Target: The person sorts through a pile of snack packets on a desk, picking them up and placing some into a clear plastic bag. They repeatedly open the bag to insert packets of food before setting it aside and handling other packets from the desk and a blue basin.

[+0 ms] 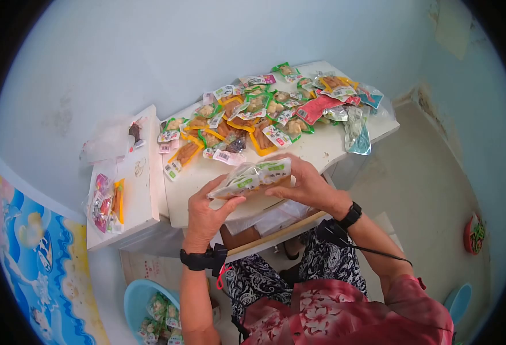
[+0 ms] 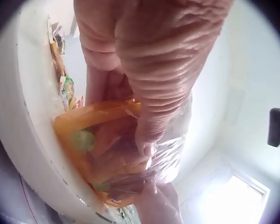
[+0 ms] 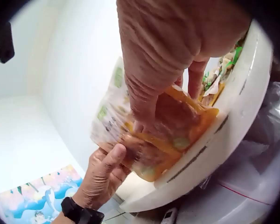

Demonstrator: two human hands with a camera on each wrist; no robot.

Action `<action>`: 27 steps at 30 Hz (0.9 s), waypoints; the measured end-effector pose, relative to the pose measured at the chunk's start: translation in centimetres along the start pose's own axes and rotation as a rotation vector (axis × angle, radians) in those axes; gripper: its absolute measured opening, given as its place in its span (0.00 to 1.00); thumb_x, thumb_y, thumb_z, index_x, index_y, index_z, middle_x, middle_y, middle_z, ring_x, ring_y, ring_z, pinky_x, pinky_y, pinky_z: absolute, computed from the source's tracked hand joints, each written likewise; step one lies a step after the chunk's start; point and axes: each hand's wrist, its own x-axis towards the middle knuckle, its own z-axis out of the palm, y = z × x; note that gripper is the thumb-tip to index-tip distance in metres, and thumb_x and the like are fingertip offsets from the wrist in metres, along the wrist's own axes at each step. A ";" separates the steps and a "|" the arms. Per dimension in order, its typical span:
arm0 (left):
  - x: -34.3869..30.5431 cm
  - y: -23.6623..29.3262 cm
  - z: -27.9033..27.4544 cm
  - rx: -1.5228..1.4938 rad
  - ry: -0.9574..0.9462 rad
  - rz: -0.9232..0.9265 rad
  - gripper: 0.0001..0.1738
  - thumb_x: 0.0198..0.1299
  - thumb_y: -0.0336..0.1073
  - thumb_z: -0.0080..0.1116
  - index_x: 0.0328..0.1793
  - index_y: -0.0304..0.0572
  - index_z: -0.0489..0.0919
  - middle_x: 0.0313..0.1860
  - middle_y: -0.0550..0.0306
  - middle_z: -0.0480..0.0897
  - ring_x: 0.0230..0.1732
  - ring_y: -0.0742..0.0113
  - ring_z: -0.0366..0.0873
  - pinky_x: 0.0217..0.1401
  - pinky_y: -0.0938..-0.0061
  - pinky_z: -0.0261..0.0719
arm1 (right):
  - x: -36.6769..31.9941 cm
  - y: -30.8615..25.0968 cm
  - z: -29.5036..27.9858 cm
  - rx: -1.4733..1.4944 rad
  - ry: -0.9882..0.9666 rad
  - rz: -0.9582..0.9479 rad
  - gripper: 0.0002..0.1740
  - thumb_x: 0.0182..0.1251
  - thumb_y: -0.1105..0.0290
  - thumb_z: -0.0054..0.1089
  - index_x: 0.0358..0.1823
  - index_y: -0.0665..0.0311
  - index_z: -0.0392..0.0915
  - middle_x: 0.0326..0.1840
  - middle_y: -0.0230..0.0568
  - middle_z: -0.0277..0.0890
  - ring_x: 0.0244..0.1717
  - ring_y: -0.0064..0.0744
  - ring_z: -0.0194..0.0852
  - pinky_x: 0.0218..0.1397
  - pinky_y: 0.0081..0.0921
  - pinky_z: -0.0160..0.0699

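Note:
Two overlapping orange-and-white plastic food packets (image 1: 251, 177) are gripped between both hands, over the front edge of the white table (image 1: 316, 155). My left hand (image 1: 206, 210) holds their left end, thumb across the near face. At the other end my right hand (image 1: 311, 185) pinches them, thumb in front and fingers behind. The right wrist view shows brown food through the clear orange part of the packets (image 3: 186, 123), with the printed white part toward the wall. In the left wrist view, the orange lower edge of the packets (image 2: 67, 122) is close over the tabletop.
Many mixed food packets (image 1: 258, 118) lie heaped along the table's back. A few more packets (image 1: 108, 201) rest on the side surface at left. Below is an open drawer (image 1: 281, 233) with clear plastic. A blue basin (image 1: 135, 299) with green packets stands on the floor.

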 end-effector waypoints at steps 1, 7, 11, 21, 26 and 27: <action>-0.1 -0.3 0.3 -0.015 0.009 0.027 0.28 0.57 0.34 0.81 0.61 0.32 0.83 0.50 0.52 0.90 0.50 0.66 0.88 0.57 0.71 0.85 | -0.4 0.8 0.6 0.128 -0.051 0.123 0.27 0.67 0.59 0.78 0.61 0.66 0.81 0.59 0.46 0.84 0.59 0.36 0.82 0.61 0.34 0.82; -0.4 -0.3 1.5 0.028 0.052 0.107 0.26 0.56 0.32 0.80 0.60 0.32 0.83 0.51 0.53 0.89 0.51 0.68 0.87 0.57 0.72 0.84 | 0.0 0.6 1.1 0.331 -0.081 0.277 0.29 0.69 0.58 0.77 0.65 0.65 0.80 0.54 0.37 0.88 0.53 0.24 0.83 0.58 0.29 0.83; -2.0 1.1 1.1 -0.210 0.087 0.063 0.23 0.58 0.30 0.78 0.58 0.32 0.84 0.52 0.55 0.89 0.50 0.70 0.86 0.56 0.72 0.85 | 0.5 -3.1 0.3 0.649 -0.121 0.486 0.26 0.73 0.58 0.74 0.64 0.68 0.81 0.49 0.37 0.88 0.47 0.21 0.82 0.49 0.23 0.83; -11.5 1.0 -1.1 -0.647 0.291 -0.226 0.15 0.64 0.32 0.71 0.54 0.33 0.86 0.50 0.58 0.89 0.48 0.74 0.86 0.55 0.75 0.84 | -1.3 -8.8 5.8 0.891 -0.241 0.517 0.32 0.68 0.67 0.78 0.68 0.71 0.72 0.55 0.36 0.84 0.52 0.20 0.80 0.55 0.24 0.83; -19.1 0.6 -0.9 -0.577 0.394 -0.355 0.27 0.66 0.41 0.70 0.65 0.29 0.81 0.58 0.53 0.87 0.55 0.67 0.86 0.62 0.69 0.84 | -4.4 -10.8 10.8 1.100 -0.288 0.716 0.34 0.60 0.75 0.81 0.66 0.69 0.73 0.57 0.36 0.83 0.53 0.21 0.81 0.57 0.25 0.83; -20.2 0.9 -1.1 -0.562 0.381 -0.382 0.27 0.66 0.41 0.69 0.65 0.29 0.81 0.58 0.53 0.87 0.56 0.68 0.86 0.62 0.70 0.84 | -5.0 -10.8 11.7 1.111 -0.330 0.734 0.33 0.60 0.76 0.81 0.66 0.69 0.74 0.55 0.35 0.83 0.50 0.20 0.81 0.53 0.23 0.83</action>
